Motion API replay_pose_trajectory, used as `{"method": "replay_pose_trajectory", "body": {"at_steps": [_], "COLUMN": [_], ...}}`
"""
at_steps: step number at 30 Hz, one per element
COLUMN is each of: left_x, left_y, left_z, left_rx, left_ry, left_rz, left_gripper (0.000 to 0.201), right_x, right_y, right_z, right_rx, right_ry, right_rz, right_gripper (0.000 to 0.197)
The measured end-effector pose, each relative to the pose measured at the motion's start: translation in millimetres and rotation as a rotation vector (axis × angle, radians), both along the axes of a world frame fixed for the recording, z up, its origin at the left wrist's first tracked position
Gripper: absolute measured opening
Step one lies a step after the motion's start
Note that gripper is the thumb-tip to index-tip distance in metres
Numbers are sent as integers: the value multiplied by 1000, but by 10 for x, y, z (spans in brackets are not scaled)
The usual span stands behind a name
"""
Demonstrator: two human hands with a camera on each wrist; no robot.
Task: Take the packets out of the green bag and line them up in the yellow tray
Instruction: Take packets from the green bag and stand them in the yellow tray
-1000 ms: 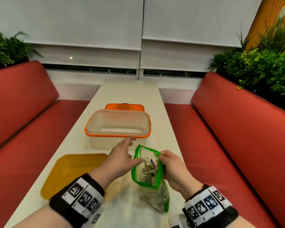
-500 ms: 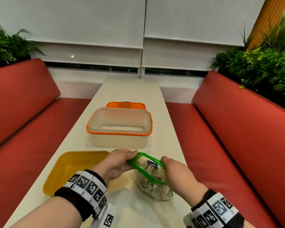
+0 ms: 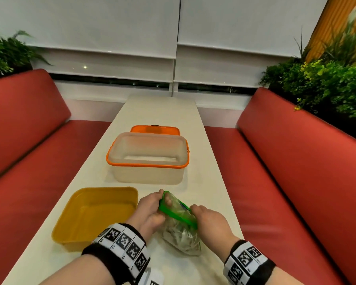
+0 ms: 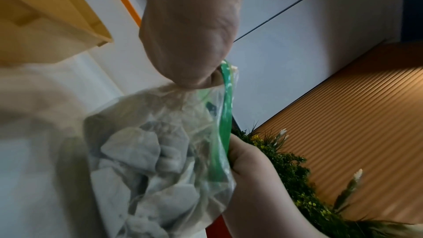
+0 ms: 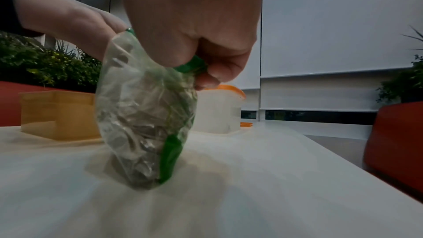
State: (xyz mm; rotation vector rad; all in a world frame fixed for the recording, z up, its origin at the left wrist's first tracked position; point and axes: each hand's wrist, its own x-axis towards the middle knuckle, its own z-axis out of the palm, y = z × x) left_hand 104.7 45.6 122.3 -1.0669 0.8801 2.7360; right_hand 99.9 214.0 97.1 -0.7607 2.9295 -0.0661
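A clear plastic bag with a green rim (image 3: 180, 227) (image 4: 160, 151) (image 5: 146, 115) stands on the white table, stuffed with several pale packets (image 4: 142, 155). My left hand (image 3: 151, 208) (image 4: 194, 42) grips the left end of the green rim, with fingers curled inside the mouth. My right hand (image 3: 207, 218) (image 5: 201, 30) pinches the right end of the rim (image 5: 192, 65). The yellow tray (image 3: 74, 227) sits just left of the bag, with nothing in it.
A translucent tub with an orange rim (image 3: 148, 163) stands beyond the bag, an orange lid (image 3: 154, 129) behind it. Red benches (image 3: 296, 182) flank the narrow table. Plants (image 3: 327, 83) line both back corners.
My left hand went from open beside the bag to gripping its rim. Both hands lowered the bag's mouth and tilted it toward the far side.
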Motion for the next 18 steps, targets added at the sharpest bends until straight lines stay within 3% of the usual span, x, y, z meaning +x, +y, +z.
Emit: {"method": "replay_pose_trajectory", "body": {"at_steps": [2,3,6,8,13,18], "left_x": [39,70,153,184,252,277], "left_y": [-43,-71,-119,-120,-63,-21], "left_z": [-5,2,32,29,-78,-111], "left_rx": [20,25,41,30,-175,-181], "left_ry": [13,25,56,48,-32,-74], "left_rz": [-98,-143,-193,-196,-283,-208], "left_gripper": [35,38,34,32,21,23], "right_x": [-29,-42,-111,-168,-251,-186], "right_y": [-17,-27,-1,49,90,39], "right_z": [-30,-33,23,95,131,40], "right_rx": [-177,-367,-1083,-1369,-1635,-1693], "right_ry": [-85,-182,-742,-1031,-1243,-1303], "right_rz": [-77,-160,-488,-550,-520,-566], "right_gripper": [26,17,11,9,26,25]}}
